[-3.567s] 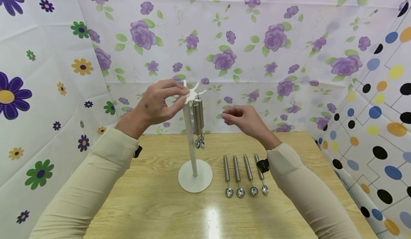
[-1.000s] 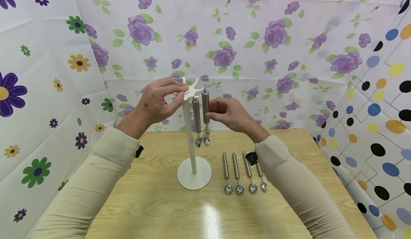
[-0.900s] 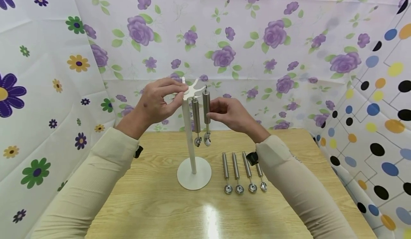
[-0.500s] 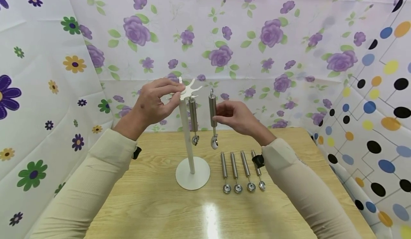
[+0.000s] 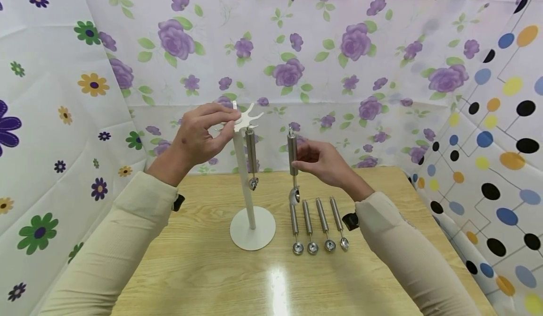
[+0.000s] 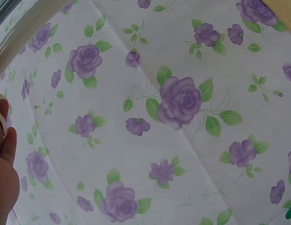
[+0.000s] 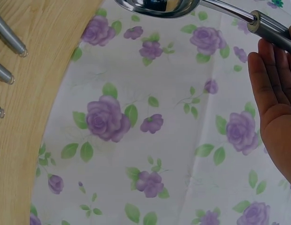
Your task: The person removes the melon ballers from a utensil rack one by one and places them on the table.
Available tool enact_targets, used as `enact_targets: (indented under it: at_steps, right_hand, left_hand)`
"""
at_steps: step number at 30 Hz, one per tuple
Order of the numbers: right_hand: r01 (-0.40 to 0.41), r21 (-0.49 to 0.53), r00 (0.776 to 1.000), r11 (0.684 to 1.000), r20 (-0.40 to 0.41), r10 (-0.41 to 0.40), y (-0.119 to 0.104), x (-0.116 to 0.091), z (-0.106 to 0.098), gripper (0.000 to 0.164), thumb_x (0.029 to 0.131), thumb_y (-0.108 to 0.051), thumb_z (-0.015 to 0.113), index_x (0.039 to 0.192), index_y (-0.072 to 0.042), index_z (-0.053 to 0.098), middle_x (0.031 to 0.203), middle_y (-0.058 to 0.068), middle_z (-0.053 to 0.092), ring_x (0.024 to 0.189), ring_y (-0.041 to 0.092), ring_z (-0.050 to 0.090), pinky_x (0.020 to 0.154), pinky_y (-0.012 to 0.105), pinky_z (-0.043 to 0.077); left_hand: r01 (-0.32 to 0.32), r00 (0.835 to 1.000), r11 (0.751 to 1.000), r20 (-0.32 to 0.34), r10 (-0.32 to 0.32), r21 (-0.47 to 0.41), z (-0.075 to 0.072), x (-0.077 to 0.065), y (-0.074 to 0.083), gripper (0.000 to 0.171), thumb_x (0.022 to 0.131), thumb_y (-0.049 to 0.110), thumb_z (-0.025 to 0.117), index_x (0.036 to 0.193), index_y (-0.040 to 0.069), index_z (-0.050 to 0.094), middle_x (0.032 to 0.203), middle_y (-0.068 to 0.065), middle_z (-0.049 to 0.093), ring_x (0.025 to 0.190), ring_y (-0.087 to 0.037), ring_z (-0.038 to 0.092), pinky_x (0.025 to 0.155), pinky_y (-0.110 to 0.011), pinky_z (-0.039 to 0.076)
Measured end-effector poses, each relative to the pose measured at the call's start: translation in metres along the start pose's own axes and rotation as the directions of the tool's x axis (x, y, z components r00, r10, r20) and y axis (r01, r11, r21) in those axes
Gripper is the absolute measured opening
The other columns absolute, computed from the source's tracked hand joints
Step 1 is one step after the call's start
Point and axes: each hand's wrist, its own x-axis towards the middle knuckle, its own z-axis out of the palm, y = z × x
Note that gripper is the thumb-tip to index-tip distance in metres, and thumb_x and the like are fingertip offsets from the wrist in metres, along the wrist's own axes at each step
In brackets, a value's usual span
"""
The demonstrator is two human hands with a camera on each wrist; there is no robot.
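My left hand (image 5: 203,134) pinches the hub of a white stand (image 5: 249,193), a pole on a round base with curved hook arms at its top. A steel scoop (image 5: 251,153) hangs from one hook. Right of the stand, my right hand (image 5: 324,162) holds a second scoop (image 5: 292,153) by its thick handle between thumb and fingers, upright with the bowl down. That scoop's shiny oval bowl and thin neck (image 7: 225,8) show in the right wrist view. The left wrist view catches my left fingertips (image 6: 7,140) against the white hub.
Several similar scoops (image 5: 323,221) lie side by side on the wooden table (image 5: 191,269), right of the stand's base, bowls toward me. Flowered cloth (image 5: 331,85) stands behind the table, with a patterned cloth on each side. Black wrist cameras (image 5: 350,220) sit at the cuffs.
My right hand came to the stand, took one scoop off its hook and carried it right and slightly down. The left hand has stayed on the stand's top.
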Motion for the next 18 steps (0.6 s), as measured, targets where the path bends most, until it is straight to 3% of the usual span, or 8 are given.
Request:
enact_targets:
  at_steps: [5,18]
  right_hand:
    - [-0.024,0.023,1.0,0.999,-0.016,0.024,0.008,-0.005,-0.001,0.019,0.093,-0.016,0.072,0.11,-0.006,0.068,0.1,0.008,0.069,0.092,0.027,0.068,0.08,0.037,0.055]
    - [-0.072,0.029,0.994,0.997,-0.08,0.074,0.029,-0.019,-0.007,0.022,0.093,-0.016,0.072,0.109,-0.003,0.065,0.101,0.011,0.068,0.091,0.023,0.067,0.078,0.032,0.055]
  left_hand:
    - [0.004,1.0,1.0,-0.001,-0.004,0.0,0.0,-0.001,0.001,0.022,0.091,0.002,0.061,0.105,-0.006,0.076,0.097,-0.02,0.072,0.09,-0.033,0.069,0.07,-0.042,0.055]
    - [0.009,1.0,1.0,-0.014,-0.009,-0.006,0.002,-0.002,0.0,0.022,0.091,0.001,0.061,0.106,-0.006,0.075,0.098,-0.02,0.071,0.09,-0.033,0.069,0.074,-0.045,0.056]
